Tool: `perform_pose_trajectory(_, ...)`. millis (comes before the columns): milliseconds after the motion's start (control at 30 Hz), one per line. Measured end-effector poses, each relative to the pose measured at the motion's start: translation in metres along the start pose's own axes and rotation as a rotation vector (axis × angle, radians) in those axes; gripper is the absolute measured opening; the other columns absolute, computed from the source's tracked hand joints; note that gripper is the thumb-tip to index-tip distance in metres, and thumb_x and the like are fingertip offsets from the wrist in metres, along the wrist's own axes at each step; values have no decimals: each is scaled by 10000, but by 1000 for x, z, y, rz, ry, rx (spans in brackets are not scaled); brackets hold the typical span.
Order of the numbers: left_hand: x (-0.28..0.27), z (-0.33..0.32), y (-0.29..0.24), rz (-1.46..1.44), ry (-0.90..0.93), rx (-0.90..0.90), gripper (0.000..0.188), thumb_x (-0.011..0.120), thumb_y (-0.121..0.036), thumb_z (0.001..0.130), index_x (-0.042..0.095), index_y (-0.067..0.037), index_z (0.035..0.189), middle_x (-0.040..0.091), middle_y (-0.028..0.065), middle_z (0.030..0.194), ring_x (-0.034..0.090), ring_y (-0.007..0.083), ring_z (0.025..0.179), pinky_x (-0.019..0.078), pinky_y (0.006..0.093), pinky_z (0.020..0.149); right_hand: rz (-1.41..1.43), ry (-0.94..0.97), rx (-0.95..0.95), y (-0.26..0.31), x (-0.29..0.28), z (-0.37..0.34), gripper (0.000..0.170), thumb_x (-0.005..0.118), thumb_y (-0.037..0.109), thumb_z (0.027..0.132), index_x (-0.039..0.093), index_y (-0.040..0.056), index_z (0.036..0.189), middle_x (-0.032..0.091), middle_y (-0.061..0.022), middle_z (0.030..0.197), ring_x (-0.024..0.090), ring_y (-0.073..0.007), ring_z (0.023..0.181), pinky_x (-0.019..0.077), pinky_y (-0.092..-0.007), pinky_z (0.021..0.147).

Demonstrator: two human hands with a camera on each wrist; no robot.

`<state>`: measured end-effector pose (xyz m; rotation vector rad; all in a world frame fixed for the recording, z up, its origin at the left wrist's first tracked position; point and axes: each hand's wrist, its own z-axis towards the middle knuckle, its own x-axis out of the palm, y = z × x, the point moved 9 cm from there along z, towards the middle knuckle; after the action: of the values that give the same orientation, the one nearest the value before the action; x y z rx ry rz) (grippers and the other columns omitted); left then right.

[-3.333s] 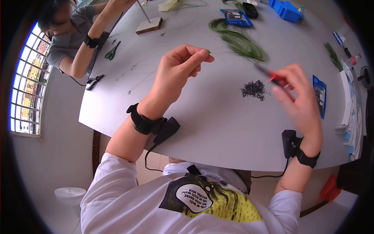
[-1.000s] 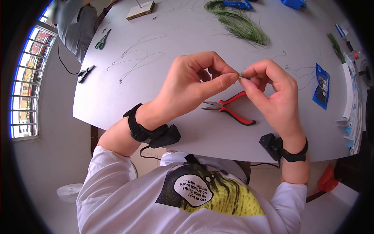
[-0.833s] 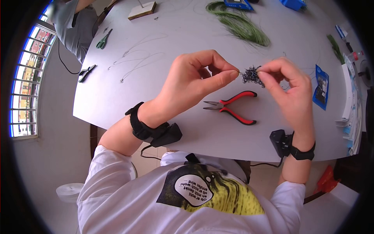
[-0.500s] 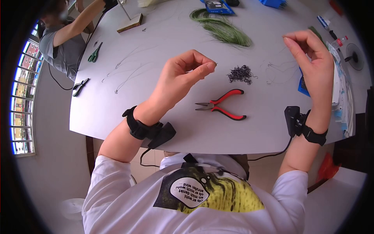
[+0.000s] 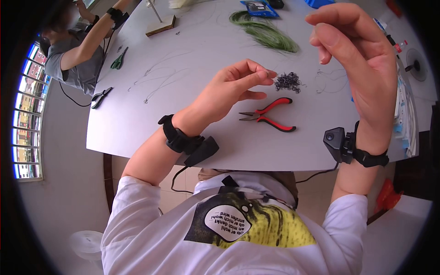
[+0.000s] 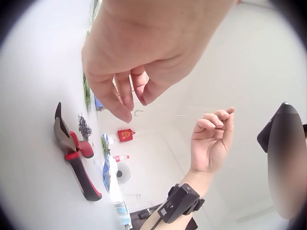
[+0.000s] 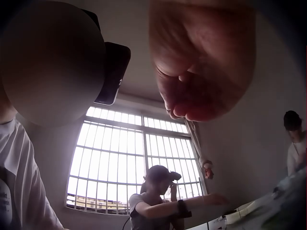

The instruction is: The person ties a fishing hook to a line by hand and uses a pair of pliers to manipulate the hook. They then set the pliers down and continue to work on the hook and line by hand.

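In the head view my left hand point(image 5: 224, 94) pinches a small hook between thumb and forefinger, left of a pile of dark hooks point(image 5: 288, 82). The left wrist view shows the hook point(image 6: 138, 113) beside the fingertips. A thin, pale line point(image 6: 192, 107) runs from there toward my raised right hand point(image 5: 362, 64), whose thumb and forefinger pinch its far end. Pliers point(image 5: 270, 114) with red and black handles lie spread on the table below the pile. Curled right fingers hide part of the palm in the right wrist view.
Green strands point(image 5: 266, 33) lie at the back near a blue packet point(image 5: 259, 8). Several hooks with thin lines point(image 5: 160, 81) lie on the left, with green scissors point(image 5: 119, 58) and black pliers point(image 5: 101, 97). Another person point(image 5: 75, 50) sits at the far left.
The right hand has let go of the red pliers, worked at the left fingertips, then moved right and up toward the head camera. The left hand still pinches and has shifted slightly right.
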<state>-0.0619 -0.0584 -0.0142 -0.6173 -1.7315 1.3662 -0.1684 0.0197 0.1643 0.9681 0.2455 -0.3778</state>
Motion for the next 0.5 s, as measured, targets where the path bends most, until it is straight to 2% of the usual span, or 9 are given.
perform_pose_trajectory(133,-5,2,-1,-89,-26,-3,131,539,-212,999,584,-96,1040,610,105,1225,606,134,1090,534,262,860,6,-86,71,-3,5,8,126,621,76,930,633,-18,1013,675,-65,835,629,-81,742,508,-185,665)
perform_pose_trajectory(300,1,0,-1,-177,77,-28,107,559,-135,979,602,-40,1003,625,152,1144,643,132,973,550,234,824,61,-189,67,-11,-1,9,114,625,76,928,633,-16,996,661,-53,815,604,-71,707,503,-194,656)
perform_pose_trajectory(500,10,-2,8,-282,135,-126,61,592,-84,949,616,-30,968,638,140,1039,666,117,844,574,216,771,-29,-349,91,-22,-25,4,135,610,120,940,631,-3,991,646,-36,791,602,-80,691,507,-211,648)
